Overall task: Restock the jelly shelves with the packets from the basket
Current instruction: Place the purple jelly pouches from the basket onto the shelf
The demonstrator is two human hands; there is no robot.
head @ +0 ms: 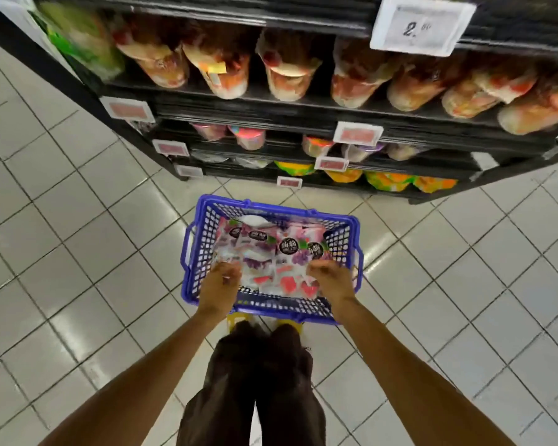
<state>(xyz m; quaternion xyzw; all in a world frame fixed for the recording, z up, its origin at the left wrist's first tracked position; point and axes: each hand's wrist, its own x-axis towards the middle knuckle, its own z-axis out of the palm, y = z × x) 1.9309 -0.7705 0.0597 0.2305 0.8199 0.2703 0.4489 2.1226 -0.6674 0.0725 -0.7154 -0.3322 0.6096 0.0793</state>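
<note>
A blue plastic basket (196, 239) stands on the tiled floor in front of me, filled with several clear jelly packets (271, 252) showing pink, purple and white pieces with round black labels. My left hand (219, 286) reaches into the basket's near left side with its fingers curled on the edge of a packet. At the near right side, my right hand (331, 280) pinches a packet in the same way. Behind the basket rise the black jelly shelves (271, 107), stocked with rows of packets.
Price tags (422, 25) hang on the shelf edges. Lower shelves hold orange and green packets (387, 181). My legs in dark trousers (258, 381) stand just behind the basket. White floor tiles (62, 252) stretch out left and right.
</note>
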